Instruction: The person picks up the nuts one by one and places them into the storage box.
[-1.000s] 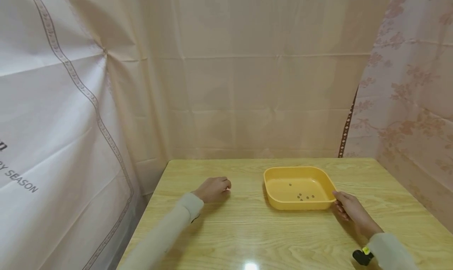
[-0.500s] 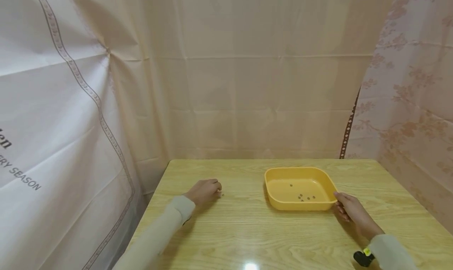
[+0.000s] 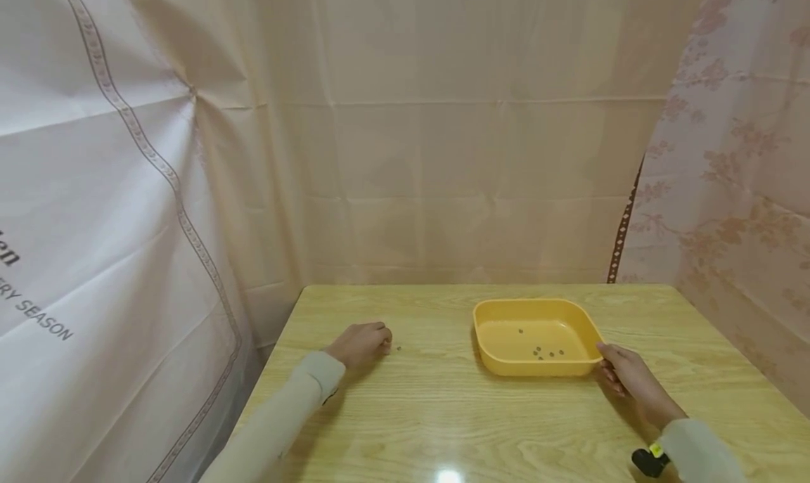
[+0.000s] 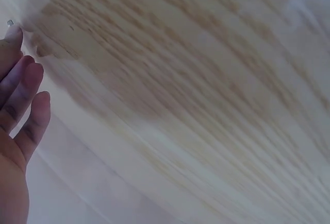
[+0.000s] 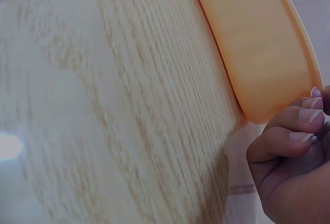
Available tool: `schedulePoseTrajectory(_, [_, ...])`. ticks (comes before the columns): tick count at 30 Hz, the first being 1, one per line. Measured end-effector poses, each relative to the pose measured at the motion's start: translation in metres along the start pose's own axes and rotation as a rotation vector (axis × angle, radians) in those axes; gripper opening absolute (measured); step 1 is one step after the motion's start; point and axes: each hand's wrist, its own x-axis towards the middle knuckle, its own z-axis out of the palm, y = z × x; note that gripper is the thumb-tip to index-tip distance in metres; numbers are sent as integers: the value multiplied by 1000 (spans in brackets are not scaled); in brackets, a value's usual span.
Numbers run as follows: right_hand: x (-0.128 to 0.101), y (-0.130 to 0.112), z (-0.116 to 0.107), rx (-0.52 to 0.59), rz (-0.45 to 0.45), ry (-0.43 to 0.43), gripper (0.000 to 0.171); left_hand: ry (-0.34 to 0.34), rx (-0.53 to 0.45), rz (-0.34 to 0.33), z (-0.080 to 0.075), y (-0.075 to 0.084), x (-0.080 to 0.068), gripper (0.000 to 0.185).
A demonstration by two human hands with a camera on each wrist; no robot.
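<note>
A tiny nut-like metal piece (image 3: 399, 348) lies on the table just right of my left hand (image 3: 361, 346). Up close, in the left wrist view, the metal piece (image 4: 10, 23) shows beyond a fingertip, and the fingers are loosely bent with nothing visible between them. My right hand (image 3: 629, 377) pinches the near right corner of a yellow plastic tray (image 3: 538, 368) by its rim. Several small metal pieces (image 3: 538, 349) are scattered on the tray's floor. In the right wrist view, the right hand (image 5: 294, 152) has curled fingers against the tray's outer wall (image 5: 263, 49).
The wood-grain table (image 3: 418, 420) has its far edge close to a hanging beige cloth (image 3: 411, 152). Patterned cloths hang at the left (image 3: 95, 223) and the right (image 3: 747, 209). A black device with a yellow tag (image 3: 650, 462) sits at my right wrist.
My left hand has drawn back to the left, and the small metal piece now shows on the table beside it. The right hand and the tray stay in place.
</note>
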Motion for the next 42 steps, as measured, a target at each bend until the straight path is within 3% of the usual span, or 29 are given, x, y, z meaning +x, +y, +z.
schedulePoseTrajectory(5, [0,-1,0,14,2,3,51,8,-16,31,3,4,6,14])
schedulePoseTrajectory(11, [0,-1,1,19,-18,19,51,-33,13,44,4,9,12,11])
schedulePoseTrajectory(18, [0,-1,1,7,-3,10,51,-14,35,75,3,14,15,10])
schedulePoseTrajectory(23, [-1,-1,0,-3,3,0,50,-32,39,35,2,17,17,9])
schedulePoseTrajectory(33, [0,-1,2,8,-3,7,49,-128,-63,-91,1,15,20,9])
schedulePoseTrajectory(42, [-1,-1,1,17,-10,7,49,-200,-65,-93,-2,12,19,14])
